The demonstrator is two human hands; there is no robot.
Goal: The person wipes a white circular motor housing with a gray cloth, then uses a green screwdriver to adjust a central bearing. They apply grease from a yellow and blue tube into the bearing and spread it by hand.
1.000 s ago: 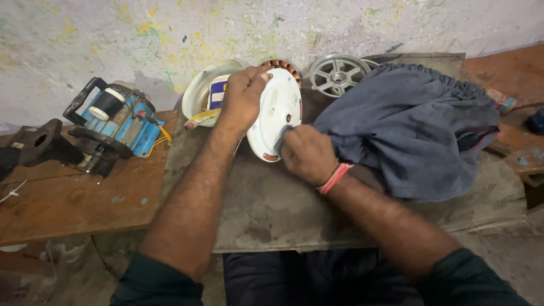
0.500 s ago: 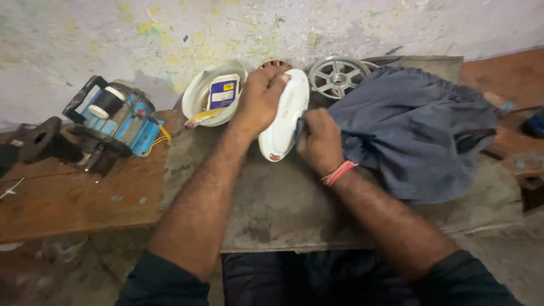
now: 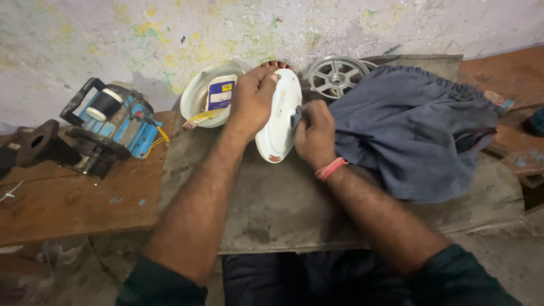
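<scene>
My left hand grips the top edge of a white round cover and holds it upright on its rim on the grey slab. Copper windings show just behind the cover's top. My right hand, with a pink band at the wrist, clutches a fold of a blue-grey cloth and presses it against the cover's right edge. Most of the cloth lies bunched on the slab to the right.
A second white round cover with a label leans on the wall at the back. A grey spoked wheel stands behind the cloth. A blue motor and a dark metal part sit on the wooden bench at left.
The white cover has been turned more edge-on and upright. My right hand with the cloth has moved up along the cover's right edge. My left hand has shifted slightly on the top rim.
</scene>
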